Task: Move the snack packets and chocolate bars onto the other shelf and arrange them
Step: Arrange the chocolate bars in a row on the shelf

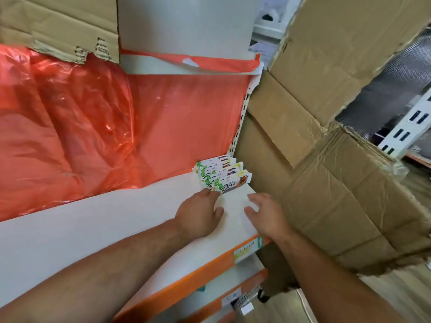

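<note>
1. Just beyond the fingertips of the left hand (200, 215): chocolate bars (224, 173), flat glossy white wrappers, overlapped at the back right corner of the white shelf (116, 217).
2. Long axes left to right, along the back edge.
3. Left fingers straight, touching the nearest bar.
4. Right hand (268, 217) loosely spread, holding nothing.

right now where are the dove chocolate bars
In the head view, the Dove chocolate bars stand in a row at the right end of the white shelf, by the cardboard boxes, just beyond the left hand.

chocolate bars (222, 173) on shelf (116, 220), far right
</note>
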{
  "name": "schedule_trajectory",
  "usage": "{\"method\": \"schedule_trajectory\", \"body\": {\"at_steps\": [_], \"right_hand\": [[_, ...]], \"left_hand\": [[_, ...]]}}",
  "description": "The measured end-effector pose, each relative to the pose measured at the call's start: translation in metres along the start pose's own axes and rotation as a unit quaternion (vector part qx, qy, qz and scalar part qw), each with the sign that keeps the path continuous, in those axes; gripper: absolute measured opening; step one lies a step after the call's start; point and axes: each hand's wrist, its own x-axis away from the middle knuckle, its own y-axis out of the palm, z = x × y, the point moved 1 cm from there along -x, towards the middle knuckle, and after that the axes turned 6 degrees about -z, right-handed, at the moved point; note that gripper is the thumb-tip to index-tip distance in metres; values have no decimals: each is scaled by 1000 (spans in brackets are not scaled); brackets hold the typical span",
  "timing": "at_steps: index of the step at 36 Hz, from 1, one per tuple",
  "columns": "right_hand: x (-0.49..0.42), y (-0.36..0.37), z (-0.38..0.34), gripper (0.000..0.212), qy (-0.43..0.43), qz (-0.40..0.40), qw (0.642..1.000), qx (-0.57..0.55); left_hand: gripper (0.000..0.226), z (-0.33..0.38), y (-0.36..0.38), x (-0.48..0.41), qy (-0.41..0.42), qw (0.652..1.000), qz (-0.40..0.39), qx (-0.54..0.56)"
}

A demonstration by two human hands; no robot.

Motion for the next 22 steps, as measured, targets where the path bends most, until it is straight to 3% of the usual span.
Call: {"method": "schedule_trajectory", "body": {"at_steps": [7,12,18,22], "right_hand": [[-47,-11,7,42,-37,24,998,36],[-76,-20,5,37,-98,42,993,60],[-100,-19,6,41,-118,-21,989,84],[-109,-18,10,32,-111,-42,992,52]], "left_hand": [[36,10,3,-34,6,998,60,-35],[35,17,4,-55,-7,997,60,-56],[35,18,14,-71,-53,995,57,-70],[32,22,16,-77,-83,993,65,-56]]}}
